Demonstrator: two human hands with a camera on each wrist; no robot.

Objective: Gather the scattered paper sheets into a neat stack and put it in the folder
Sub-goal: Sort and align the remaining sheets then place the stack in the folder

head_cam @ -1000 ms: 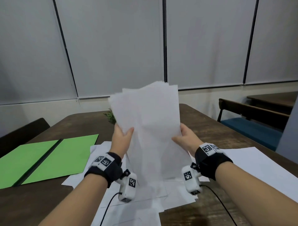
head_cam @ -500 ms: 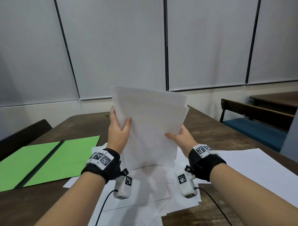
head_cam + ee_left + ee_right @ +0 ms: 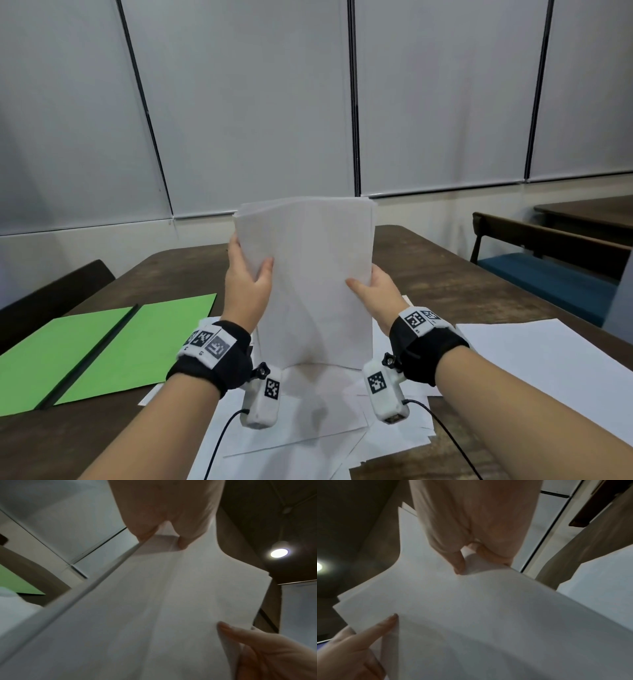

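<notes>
A stack of white paper sheets [image 3: 308,274] stands upright on its lower edge, resting on loose sheets [image 3: 301,421] that lie on the table. My left hand [image 3: 248,274] grips the stack's left edge, thumb in front. My right hand [image 3: 371,287] grips the right edge the same way. The left wrist view shows the stack [image 3: 154,608] pinched between thumb and fingers; the right wrist view shows the stack [image 3: 471,615] held likewise, its top corners slightly fanned. An open green folder [image 3: 102,349] lies flat to the left.
The brown wooden table [image 3: 462,284] runs ahead to the wall. A further white sheet [image 3: 555,370] lies at the right. A dark chair [image 3: 51,294] stands at the far left, a blue-cushioned bench [image 3: 548,274] at the right.
The fanned sheets have been squared up into a neater stack, and its lower edge has come down onto the sheets on the table. Both hands kept their hold on the side edges.
</notes>
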